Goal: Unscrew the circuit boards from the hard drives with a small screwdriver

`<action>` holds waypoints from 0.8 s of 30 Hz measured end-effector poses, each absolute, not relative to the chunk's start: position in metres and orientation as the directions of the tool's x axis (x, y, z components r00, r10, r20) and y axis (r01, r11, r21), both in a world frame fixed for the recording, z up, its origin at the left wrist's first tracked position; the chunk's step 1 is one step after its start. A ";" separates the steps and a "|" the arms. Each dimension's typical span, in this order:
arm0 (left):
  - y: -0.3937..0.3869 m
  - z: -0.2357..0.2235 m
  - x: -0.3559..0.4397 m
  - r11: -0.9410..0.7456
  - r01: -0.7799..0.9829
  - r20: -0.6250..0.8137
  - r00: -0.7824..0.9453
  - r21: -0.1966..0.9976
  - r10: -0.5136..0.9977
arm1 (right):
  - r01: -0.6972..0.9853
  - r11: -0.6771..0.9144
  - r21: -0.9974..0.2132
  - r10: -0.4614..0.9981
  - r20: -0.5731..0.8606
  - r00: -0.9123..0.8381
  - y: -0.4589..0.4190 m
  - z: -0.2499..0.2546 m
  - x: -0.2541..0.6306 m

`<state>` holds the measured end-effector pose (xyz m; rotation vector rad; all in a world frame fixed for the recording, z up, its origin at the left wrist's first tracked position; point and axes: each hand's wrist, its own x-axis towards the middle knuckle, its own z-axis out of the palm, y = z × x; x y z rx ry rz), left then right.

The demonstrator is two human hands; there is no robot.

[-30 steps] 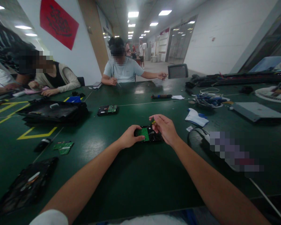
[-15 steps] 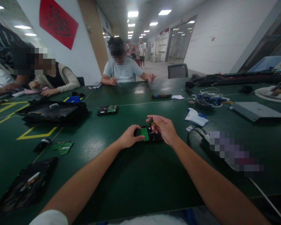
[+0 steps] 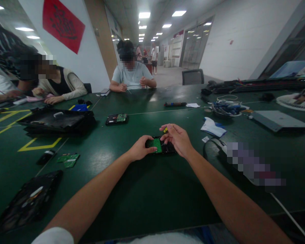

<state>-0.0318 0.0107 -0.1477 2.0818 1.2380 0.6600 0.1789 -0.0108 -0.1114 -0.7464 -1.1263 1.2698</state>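
Observation:
In front of me on the green table lies a black hard drive [image 3: 168, 148] with a green circuit board [image 3: 155, 145] on its left half. My left hand [image 3: 141, 148] grips the drive's left end, thumb on the board and fingers along the far edge. Over the right half, my right hand [image 3: 177, 138] is closed in a pinch around what looks like a small yellow-handled screwdriver [image 3: 165, 130]. Only its yellow end shows; the fingers hide the rest, and I cannot tell whether its tip touches the drive.
Another hard drive [image 3: 116, 119] lies farther back. Black plastic trays [image 3: 58, 120], loose green boards [image 3: 68, 160] and a black panel [image 3: 27, 200] are at left. A white glove [image 3: 212, 127], cable bundle [image 3: 227, 107] and metal box [image 3: 282, 121] lie right. Co-workers sit across the table.
My right hand's fingers have curled and shifted slightly, so the yellow end now shows above them. My left hand stays put. The co-worker opposite has drawn one hand inward.

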 end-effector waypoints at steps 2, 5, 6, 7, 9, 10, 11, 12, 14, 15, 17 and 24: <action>0.011 -0.147 -0.032 -0.362 0.590 0.093 0.435 0.722 0.896 | -0.367 0.173 -0.914 0.973 0.216 -0.079 -0.010 -0.111 0.179; 0.010 -0.146 -0.032 -0.352 0.596 0.081 0.432 0.722 0.898 | -0.414 0.141 -0.899 0.977 0.195 -0.091 -0.009 -0.111 0.179; 0.010 -0.146 -0.032 -0.352 0.594 0.081 0.433 0.723 0.898 | -0.427 0.132 -0.895 0.978 0.188 -0.091 -0.009 -0.111 0.179; 0.010 -0.146 -0.032 -0.355 0.591 0.085 0.434 0.725 0.897 | -0.435 0.127 -0.892 0.979 0.183 -0.089 -0.009 -0.111 0.179; 0.010 -0.146 -0.032 -0.365 0.585 0.098 0.437 0.724 0.894 | -0.433 0.132 -0.892 0.980 0.182 -0.075 -0.009 -0.111 0.179; 0.010 -0.146 -0.031 -0.369 0.584 0.102 0.438 0.723 0.893 | -0.425 0.139 -0.895 0.980 0.185 -0.069 -0.009 -0.111 0.178; 0.010 -0.146 -0.031 -0.373 0.583 0.106 0.440 0.722 0.892 | -0.413 0.146 -0.899 0.979 0.190 -0.068 -0.009 -0.111 0.178; 0.010 -0.146 -0.031 -0.376 0.584 0.108 0.441 0.719 0.891 | -0.401 0.151 -0.904 0.979 0.194 -0.068 -0.009 -0.111 0.178; 0.010 -0.146 -0.031 -0.377 0.588 0.107 0.441 0.716 0.891 | -0.377 0.156 -0.913 0.979 0.194 -0.065 -0.009 -0.112 0.178; 0.010 -0.146 -0.031 -0.377 0.590 0.105 0.441 0.714 0.891 | -0.367 0.156 -0.917 0.980 0.191 -0.059 -0.009 -0.112 0.178; 0.010 -0.145 -0.032 -0.372 0.594 0.103 0.436 0.713 0.894 | -0.344 0.161 -0.925 0.982 0.186 -0.043 -0.008 -0.113 0.179; 0.010 -0.146 -0.031 -0.363 0.587 0.096 0.436 0.723 0.895 | -0.097 0.359 -0.928 0.933 0.354 0.064 -0.007 -0.115 0.180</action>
